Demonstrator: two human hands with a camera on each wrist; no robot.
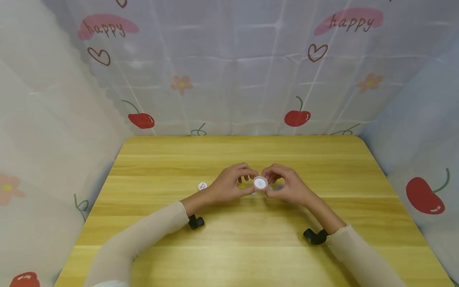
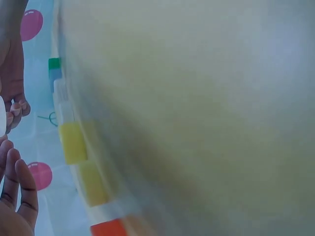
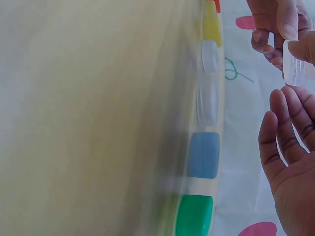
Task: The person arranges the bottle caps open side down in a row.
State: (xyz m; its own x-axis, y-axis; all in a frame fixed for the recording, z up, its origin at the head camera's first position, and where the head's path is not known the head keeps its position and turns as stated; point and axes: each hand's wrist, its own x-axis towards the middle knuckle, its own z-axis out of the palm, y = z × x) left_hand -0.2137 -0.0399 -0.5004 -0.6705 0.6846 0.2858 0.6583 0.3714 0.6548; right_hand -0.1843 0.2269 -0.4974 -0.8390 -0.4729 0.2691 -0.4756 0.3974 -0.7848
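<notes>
Both hands meet over the middle of the table around a small round white screw lid (image 1: 260, 182) with a ribbed side. My left hand (image 1: 229, 183) grips it from the left between thumb and fingers, and my right hand (image 1: 290, 184) grips it from the right. In the right wrist view the ribbed lid (image 3: 294, 64) shows edge-on with a thumb over it; whether a pot is joined to it I cannot tell. Behind the hands a row of small pieces stands on the table: yellow (image 3: 212, 27), clear (image 3: 207, 101), blue (image 3: 204, 155) and green (image 3: 194, 216).
A white round disc with a pinkish mark (image 1: 202, 185) lies left of the left hand. Part of a red piece (image 2: 109, 227) shows at one end of the row. A patterned curtain (image 1: 233, 67) surrounds the wooden table (image 1: 233, 255). Black wrist mounts (image 1: 196, 222) stick out below both forearms.
</notes>
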